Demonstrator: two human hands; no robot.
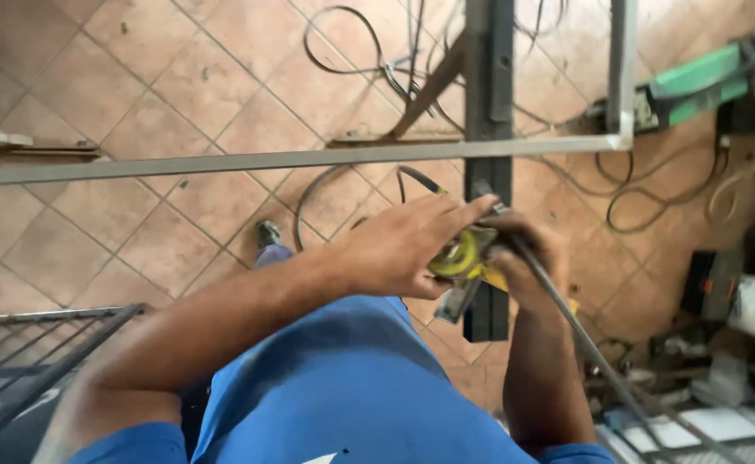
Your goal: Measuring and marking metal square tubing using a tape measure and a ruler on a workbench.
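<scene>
1. Head view: the person stands over a floor of reddish-brown square tiles, in blue clothing, with both forearms stretched forward.
2. The left hand is half open, with the fingers long and nearly straight; the palm and fingers lie over the round yellow tape measure and touch its top side.
3. The right hand is curled closed around the other side of the tape measure. A thin dark metal rod runs from this hand down toward the bottom right corner; I cannot tell if the fingers grip the rod too.
4. The tape measure sits between both hands, just above a dark upright steel bar that goes toward the top edge of the view.
5. A long grey steel tube crosses the floor from left to right, behind the hands.
6. Black cables lie in loops on the tiles near the top.
7. A green machine rests near the top right corner.
8. A dark metal grille shows at the bottom left corner.
</scene>
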